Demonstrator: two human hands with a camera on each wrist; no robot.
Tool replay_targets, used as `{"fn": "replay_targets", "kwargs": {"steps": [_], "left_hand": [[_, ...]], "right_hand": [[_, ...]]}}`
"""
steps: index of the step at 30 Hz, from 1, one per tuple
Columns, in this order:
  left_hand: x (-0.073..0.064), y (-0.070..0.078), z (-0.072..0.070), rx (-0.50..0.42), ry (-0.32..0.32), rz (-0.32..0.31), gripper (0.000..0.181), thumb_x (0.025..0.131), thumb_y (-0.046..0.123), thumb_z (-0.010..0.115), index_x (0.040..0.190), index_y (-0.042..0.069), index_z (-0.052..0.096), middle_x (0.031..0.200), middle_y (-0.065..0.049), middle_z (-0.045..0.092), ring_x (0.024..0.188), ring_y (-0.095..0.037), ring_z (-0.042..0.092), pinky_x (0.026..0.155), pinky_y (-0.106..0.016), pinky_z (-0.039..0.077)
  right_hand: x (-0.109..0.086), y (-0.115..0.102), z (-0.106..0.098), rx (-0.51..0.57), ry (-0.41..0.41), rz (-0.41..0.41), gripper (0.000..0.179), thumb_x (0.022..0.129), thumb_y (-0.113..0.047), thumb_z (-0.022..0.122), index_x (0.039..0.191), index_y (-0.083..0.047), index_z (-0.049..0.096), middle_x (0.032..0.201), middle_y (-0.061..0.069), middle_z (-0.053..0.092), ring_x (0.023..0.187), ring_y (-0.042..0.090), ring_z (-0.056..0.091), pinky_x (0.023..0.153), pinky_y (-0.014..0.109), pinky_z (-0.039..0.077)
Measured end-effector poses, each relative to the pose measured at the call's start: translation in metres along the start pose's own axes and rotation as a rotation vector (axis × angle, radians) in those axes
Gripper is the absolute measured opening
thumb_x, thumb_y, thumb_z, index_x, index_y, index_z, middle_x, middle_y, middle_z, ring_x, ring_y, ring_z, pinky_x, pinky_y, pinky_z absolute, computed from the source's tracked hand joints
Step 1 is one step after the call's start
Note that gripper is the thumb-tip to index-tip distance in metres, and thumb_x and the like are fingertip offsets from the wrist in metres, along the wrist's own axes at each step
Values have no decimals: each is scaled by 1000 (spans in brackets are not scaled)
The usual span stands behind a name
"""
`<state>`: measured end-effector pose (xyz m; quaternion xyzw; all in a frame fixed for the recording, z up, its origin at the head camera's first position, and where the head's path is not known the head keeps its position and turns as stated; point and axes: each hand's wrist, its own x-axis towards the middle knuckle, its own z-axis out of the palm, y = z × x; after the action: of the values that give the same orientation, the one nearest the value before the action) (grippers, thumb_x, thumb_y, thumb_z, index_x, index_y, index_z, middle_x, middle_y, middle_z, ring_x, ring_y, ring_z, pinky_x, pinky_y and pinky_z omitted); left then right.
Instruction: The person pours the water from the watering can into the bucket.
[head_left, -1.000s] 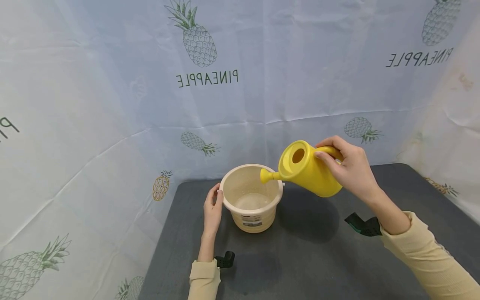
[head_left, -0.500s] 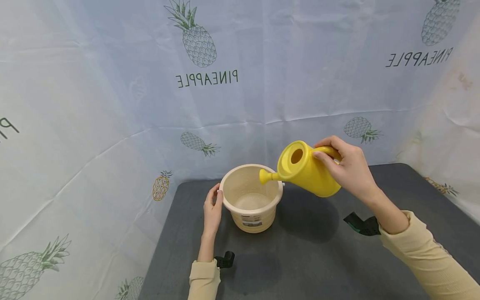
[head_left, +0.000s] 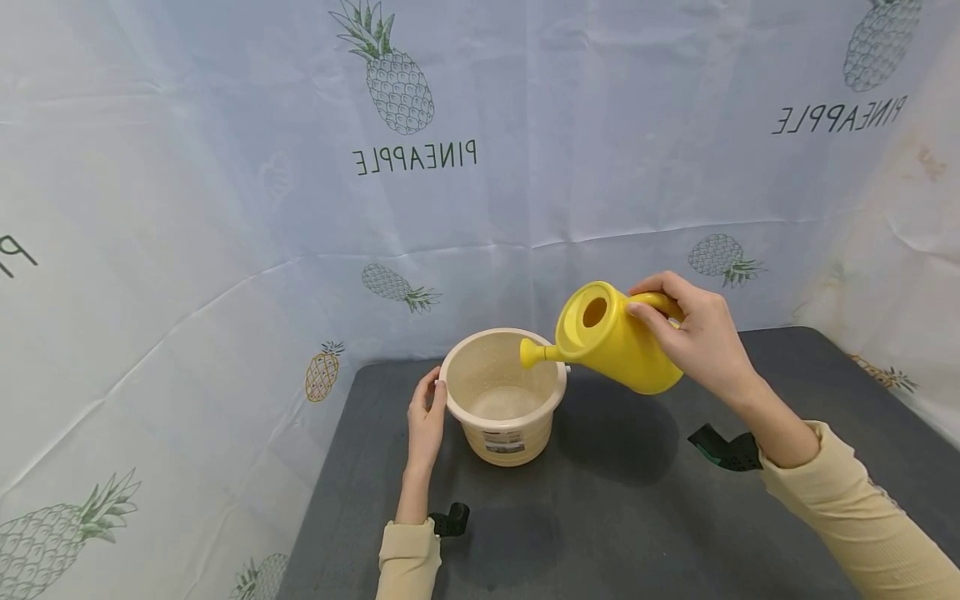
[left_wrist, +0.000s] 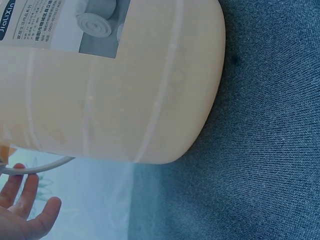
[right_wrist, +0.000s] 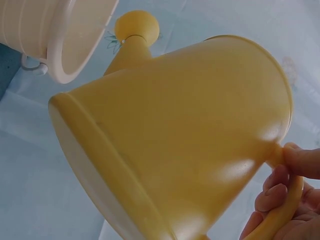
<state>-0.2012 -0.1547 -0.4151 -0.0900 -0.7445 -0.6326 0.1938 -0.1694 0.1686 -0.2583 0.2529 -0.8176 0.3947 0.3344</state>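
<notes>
A cream plastic bucket (head_left: 506, 442) stands upright on the dark table, its label facing me. My left hand (head_left: 426, 421) is at its left side; in the left wrist view, loosely bent fingers (left_wrist: 29, 190) touch the grey bail handle (left_wrist: 52, 165) while the thumb stands apart. My right hand (head_left: 705, 337) grips the handle of a yellow watering can (head_left: 637, 354), fingers and thumb wrapped round it in the right wrist view. The can tilts left, and its spout head (head_left: 529, 352) hangs over the bucket's right rim. Faint droplets show below the spout. The bucket's floor looks pale and wet.
The dark table (head_left: 600, 533) extends to the front and right. A pale curtain (head_left: 600, 150) with pineapple prints hangs behind and along the left side. Black wrist mounts (head_left: 724, 450) sit at both cuffs.
Almost nothing differs. The watering can shifts by a few pixels, and both hands keep their places.
</notes>
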Motion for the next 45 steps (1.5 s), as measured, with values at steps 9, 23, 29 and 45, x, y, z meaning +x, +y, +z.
{"fn": "replay_targets", "kwargs": {"steps": [9, 23, 29, 45], "left_hand": [[0, 1, 1, -5, 4, 9, 37, 99, 12, 45, 131, -6, 46, 129, -23, 49, 116, -34, 45, 93, -51, 37], [0, -1, 0, -22, -4, 22, 37, 99, 11, 44, 132, -7, 46, 130, -23, 48, 119, -34, 45, 94, -52, 37], [0, -1, 1, -17, 4, 13, 37, 99, 12, 45, 131, -6, 46, 129, -22, 49, 117, -33, 45, 93, -51, 37], [0, 0, 0, -23, 0, 4, 37, 99, 12, 44, 132, -6, 45, 130, -22, 48, 120, -33, 43, 96, -52, 35]], "right_hand": [[0, -1, 0, -6, -6, -3, 19, 81, 6, 67, 98, -1, 64, 90, 6, 65, 80, -4, 56, 74, 9, 42], [1, -2, -1, -22, -21, -2, 17, 82, 4, 67, 98, 0, 63, 90, 8, 66, 79, -4, 55, 74, 9, 42], [2, -3, -1, -17, -26, -1, 17, 82, 4, 66, 98, 0, 63, 90, 8, 65, 81, -5, 55, 75, 9, 42], [2, -4, -2, -24, -24, -7, 17, 82, 4, 67, 98, 0, 63, 90, 8, 65, 80, -5, 55, 75, 9, 42]]}}
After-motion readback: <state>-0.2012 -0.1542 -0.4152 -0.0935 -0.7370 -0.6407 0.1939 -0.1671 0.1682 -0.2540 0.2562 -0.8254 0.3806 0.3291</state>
